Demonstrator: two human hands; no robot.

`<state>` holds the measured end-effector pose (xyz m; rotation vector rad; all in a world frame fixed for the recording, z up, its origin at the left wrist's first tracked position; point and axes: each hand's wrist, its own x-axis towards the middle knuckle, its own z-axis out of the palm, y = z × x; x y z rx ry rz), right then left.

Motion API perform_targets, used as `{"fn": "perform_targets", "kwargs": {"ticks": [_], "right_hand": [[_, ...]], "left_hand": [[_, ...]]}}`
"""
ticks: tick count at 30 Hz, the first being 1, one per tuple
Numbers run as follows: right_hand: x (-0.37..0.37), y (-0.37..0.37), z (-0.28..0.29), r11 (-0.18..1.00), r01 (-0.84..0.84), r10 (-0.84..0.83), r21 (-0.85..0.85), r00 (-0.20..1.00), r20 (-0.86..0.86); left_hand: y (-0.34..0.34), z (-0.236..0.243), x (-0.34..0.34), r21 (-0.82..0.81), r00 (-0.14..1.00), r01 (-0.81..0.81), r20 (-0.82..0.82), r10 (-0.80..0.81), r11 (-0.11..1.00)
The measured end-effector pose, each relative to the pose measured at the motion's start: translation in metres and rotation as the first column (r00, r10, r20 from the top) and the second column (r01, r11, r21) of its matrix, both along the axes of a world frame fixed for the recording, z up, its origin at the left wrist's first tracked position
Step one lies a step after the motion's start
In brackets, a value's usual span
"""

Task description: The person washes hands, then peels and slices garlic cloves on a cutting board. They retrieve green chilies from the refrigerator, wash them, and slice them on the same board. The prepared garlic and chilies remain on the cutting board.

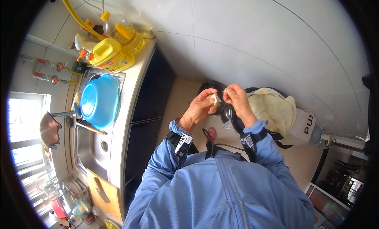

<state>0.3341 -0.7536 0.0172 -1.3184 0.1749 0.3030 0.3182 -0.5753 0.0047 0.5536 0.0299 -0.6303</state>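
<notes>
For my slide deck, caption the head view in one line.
The left hand pinches a small pale piece beside the right hand, with a blue basin at the sink.

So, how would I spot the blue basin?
Find the pale counter along the left, with a metal sink set in it. The basin sits at the sink's end nearest the yellow jug. It's the big, round, glossy blue thing; the jug is smaller and handled.

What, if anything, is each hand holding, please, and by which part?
The left hand holds a small pale piece, apparently by its left side; the right hand seems to pinch something unclear.
</notes>
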Motion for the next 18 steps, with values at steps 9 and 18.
{"fn": "perform_targets", "kwargs": {"ticks": [9, 18], "right_hand": [[0.02, -0.009, -0.12, 0.631, 0.136, 0.226, -0.764, 0.91, 0.348], [0.014, 0.021, -0.069, 0.818, -0.095, 0.253, -0.567, 0.945, 0.207]], "left_hand": [[0.014, -0.03, -0.008, 0.041, 0.989, -0.142, -0.034, 0.143, 0.989], [0.025, -0.034, -0.011, 0.131, 0.971, -0.217, -0.071, 0.227, 0.967]]}}
